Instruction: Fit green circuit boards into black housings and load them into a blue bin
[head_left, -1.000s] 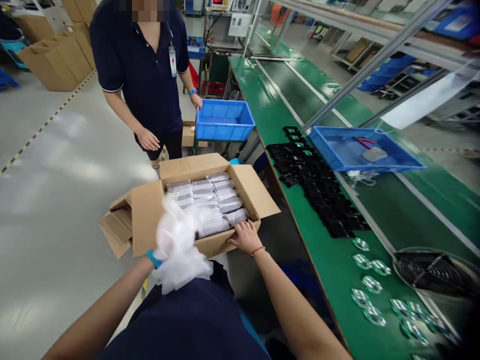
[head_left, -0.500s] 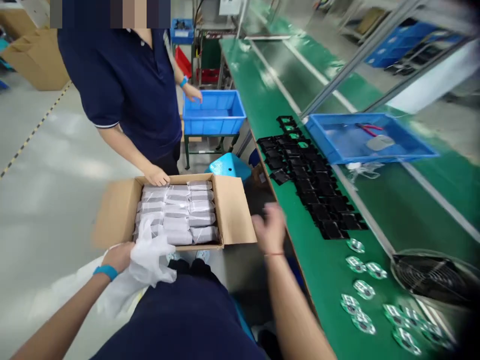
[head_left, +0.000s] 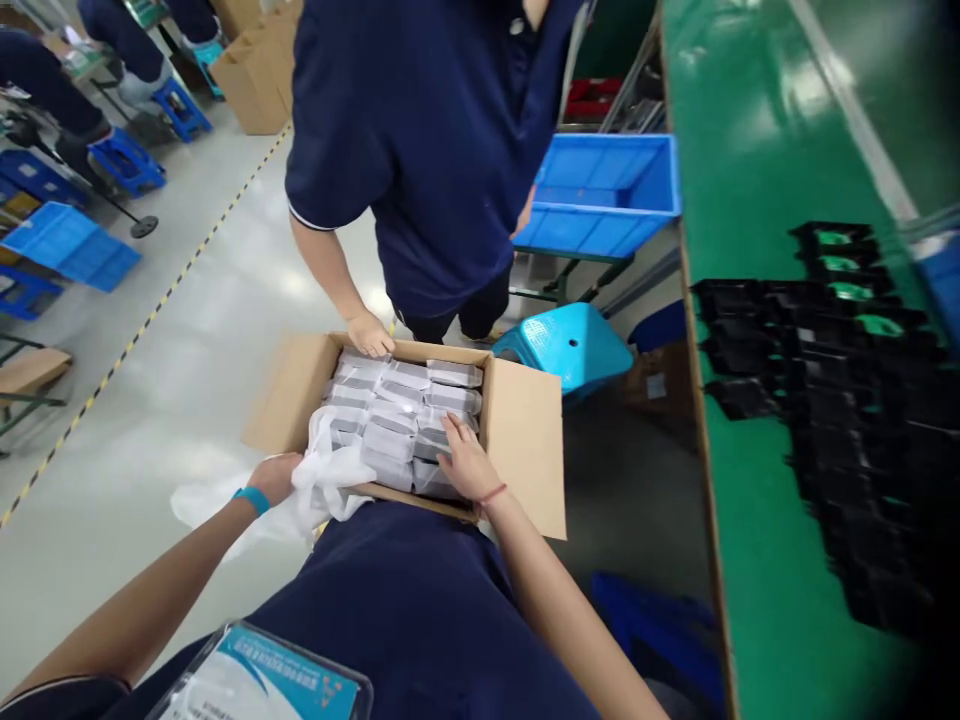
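Observation:
An open cardboard box (head_left: 525, 430) stands against my body, filled with rows of wrapped packets (head_left: 390, 430) in whitish translucent sleeves. At its near left corner my left hand (head_left: 276, 478) is closed on a bunched white plastic bag (head_left: 330, 465), part of which trails to the left. My right hand (head_left: 469, 462) rests over the packets in the right-hand row, fingers apart and holding nothing. A co-worker's hand (head_left: 370, 333) touches the far left edge of the box.
The co-worker (head_left: 442, 150) stands across the box. Beyond are a blue crate (head_left: 600, 235) and a turquoise stool (head_left: 574, 345). On the right, a green workbench (head_left: 757, 500) carries rows of black plastic frames (head_left: 840, 420). Blue stools (head_left: 127, 160) and seated people are at far left.
My right hand has moved left from beside the workbench onto the packets. The view has swung left. The co-worker's other hand has dropped from the crate. My left hand keeps the bag.

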